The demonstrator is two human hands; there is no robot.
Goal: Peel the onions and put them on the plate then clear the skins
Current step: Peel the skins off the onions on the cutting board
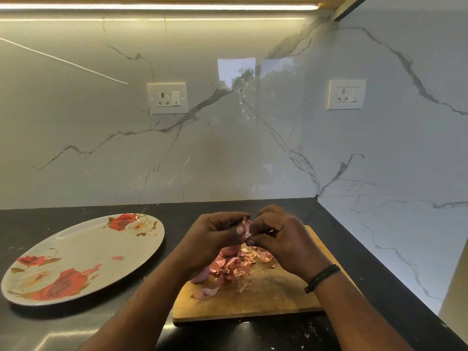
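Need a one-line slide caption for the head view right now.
Both hands, left hand and right hand, peel a small onion above the skin-strewn cutting board; floral plate waits left.

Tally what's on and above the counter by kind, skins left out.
Plates: 1
Cutting boards: 1
Onions held in hands: 1
Wall sockets: 2
Total: 5

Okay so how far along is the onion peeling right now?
Partway. Loose skins already lie heaped on the cutting board, with what look like onions among them, so some peeling is done. In hand: the left hand and right hand together hold one small onion, pulling at its skin. Left: the floral plate holds no onions yet, and the skins remain to be cleared.
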